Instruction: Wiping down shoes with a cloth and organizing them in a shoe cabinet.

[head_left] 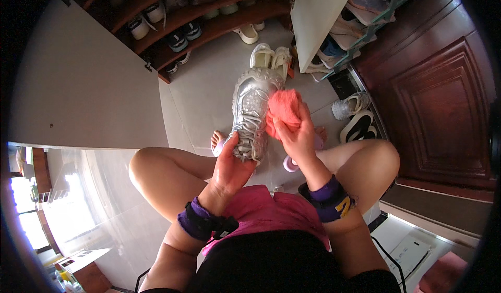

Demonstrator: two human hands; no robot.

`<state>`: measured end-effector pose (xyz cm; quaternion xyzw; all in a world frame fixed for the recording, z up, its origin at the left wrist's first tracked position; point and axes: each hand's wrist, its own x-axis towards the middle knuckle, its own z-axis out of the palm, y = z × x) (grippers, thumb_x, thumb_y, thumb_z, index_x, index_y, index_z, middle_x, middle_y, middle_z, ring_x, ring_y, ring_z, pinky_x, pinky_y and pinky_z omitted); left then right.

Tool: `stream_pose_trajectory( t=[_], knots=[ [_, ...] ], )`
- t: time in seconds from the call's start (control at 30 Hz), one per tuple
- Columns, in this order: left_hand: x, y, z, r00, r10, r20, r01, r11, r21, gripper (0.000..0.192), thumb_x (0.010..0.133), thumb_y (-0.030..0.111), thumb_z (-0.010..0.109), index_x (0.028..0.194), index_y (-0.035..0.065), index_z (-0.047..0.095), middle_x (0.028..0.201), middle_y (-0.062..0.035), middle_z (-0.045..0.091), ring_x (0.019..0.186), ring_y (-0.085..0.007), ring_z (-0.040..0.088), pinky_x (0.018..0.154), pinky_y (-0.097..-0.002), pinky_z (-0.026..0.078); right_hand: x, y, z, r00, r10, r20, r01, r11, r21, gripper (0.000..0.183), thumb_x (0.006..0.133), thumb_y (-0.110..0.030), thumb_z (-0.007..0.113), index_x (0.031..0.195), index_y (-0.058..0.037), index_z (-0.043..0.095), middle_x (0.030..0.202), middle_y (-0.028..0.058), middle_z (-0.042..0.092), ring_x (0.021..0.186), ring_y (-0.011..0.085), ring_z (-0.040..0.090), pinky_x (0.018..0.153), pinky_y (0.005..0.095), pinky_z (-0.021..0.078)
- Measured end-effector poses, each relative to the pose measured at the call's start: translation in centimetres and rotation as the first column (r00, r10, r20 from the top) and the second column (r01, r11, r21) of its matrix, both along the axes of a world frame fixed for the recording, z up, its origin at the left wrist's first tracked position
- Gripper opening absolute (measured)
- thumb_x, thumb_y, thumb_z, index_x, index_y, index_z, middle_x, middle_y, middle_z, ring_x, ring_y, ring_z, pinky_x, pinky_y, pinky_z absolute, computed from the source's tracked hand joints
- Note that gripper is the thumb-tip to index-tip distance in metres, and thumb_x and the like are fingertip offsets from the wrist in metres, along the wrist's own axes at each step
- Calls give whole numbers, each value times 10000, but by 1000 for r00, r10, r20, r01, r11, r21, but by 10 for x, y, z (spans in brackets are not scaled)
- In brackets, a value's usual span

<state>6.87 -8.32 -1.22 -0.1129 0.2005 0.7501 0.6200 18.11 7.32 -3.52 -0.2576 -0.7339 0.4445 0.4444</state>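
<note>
A silver lace-up sneaker is held up in front of me, its toe pointing away. My left hand grips it at the heel end, with the thumb along its side near the collar. In my right hand is a bunched coral-red cloth, which meets the right side of the sneaker near the toe. The fingers behind the cloth are partly hidden. Just beyond the sneaker's toe, a pair of pale shoes stands on the tiled floor.
Several shoes fill the wooden shelves of a cabinet, whose left door stands swung out. On the right door hangs a shoe rack. Beside the dark wooden door, a silver sneaker and black-and-white slides lie on the floor.
</note>
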Motion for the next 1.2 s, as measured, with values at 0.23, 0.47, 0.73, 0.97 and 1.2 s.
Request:
stream_pose_trajectory(
  t=[0.23,0.47,0.73,0.97,1.2],
  knots=[
    [0,-6,-9,907,7,-421,-87,981,-171,494,1061,331,505,1441,19,456,1373,-100,587,1258,-247,561,1087,-421,429,8,14,32,993,-100,56,97,993,61,519,799,-106,764,1277,-1,591,1154,165,593,1083,322,612,943,407,490],
    [-8,0,9,901,114,-419,-114,993,25,562,1059,359,483,1490,9,396,1476,-109,506,1367,-250,467,1179,-426,318,29,17,25,987,-138,82,133,989,68,573,776,-61,756,1319,-27,576,1187,168,569,1106,345,602,948,421,497],
    [-7,0,21,571,32,-820,-148,987,-64,391,1038,216,521,1335,-28,589,1281,-81,643,1177,-189,582,1037,-341,425,23,25,65,986,-150,75,120,942,314,467,798,-67,743,1249,-27,629,1213,156,559,1090,333,607,933,412,507],
    [-3,-7,14,315,-64,-947,-171,978,-123,302,1020,113,583,1280,-33,627,1187,-65,686,1063,-164,616,953,-304,468,6,11,83,975,-128,180,46,914,402,401,741,-81,747,1136,-74,672,1145,153,596,1028,360,633,857,435,536],
    [-5,-13,10,200,-79,-977,-218,968,-123,300,1021,112,585,1278,-39,626,1182,-82,692,1058,-161,619,946,-308,480,20,19,63,959,-192,208,131,952,276,417,728,-75,743,1139,-88,681,1135,159,583,1022,359,640,841,426,544]
  ],
)
